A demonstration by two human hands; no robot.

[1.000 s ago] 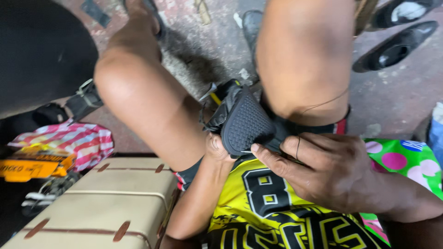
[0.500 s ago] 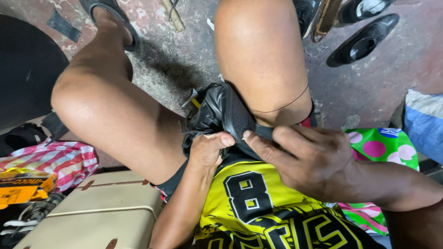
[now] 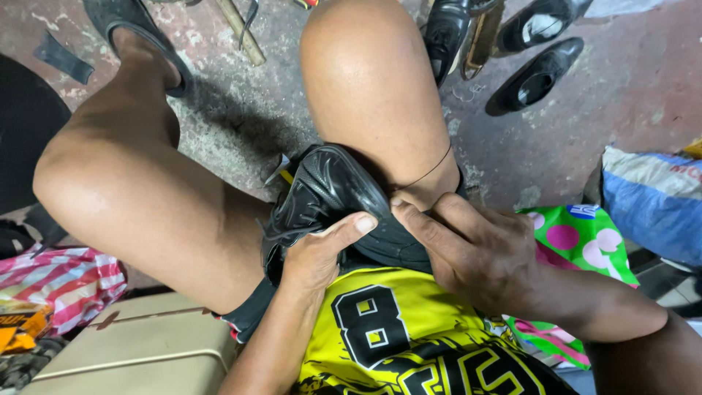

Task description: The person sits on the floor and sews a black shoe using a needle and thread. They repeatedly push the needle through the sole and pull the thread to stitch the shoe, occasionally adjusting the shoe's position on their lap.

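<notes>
Two bare knees framed the scene, the person seated with legs spread and a black sports shoe [image 3: 329, 197] wedged in the lap between the thighs, resting just above the hem of a yellow jersey [image 3: 395, 344]. Both forearms came up from the lower edge and met at the shoe. The left hand [image 3: 318, 256] lay on the near side of the shoe, palm down, thumb stretched flat across the dark upper and the other fingers curled under it, so it held the shoe in a loose clasp. The right hand [image 3: 475, 252] sat just to the right, wrist bent, its fingers pressed against the shoe's rear edge and tucked in beside the right thigh; how firmly it closed I could not tell, since the fingertips were hidden. The shoe itself tilted away from the hands, its moulded toe end pointing toward the concrete floor [image 3: 234, 124] beyond the knees. Room was tight: thighs hemmed the shoe on both sides. Left of the grip stood a beige case [image 3: 139, 351] with a striped red and white bag [image 3: 62, 281] beside it; right of it lay a green dotted cloth [image 3: 578, 249] and a blue and white sack [image 3: 654, 201]. Well beyond the grip, black dress shoes [image 3: 534, 73] stood on the floor, and a wooden stick [image 3: 241, 33] lay near the left foot.
</notes>
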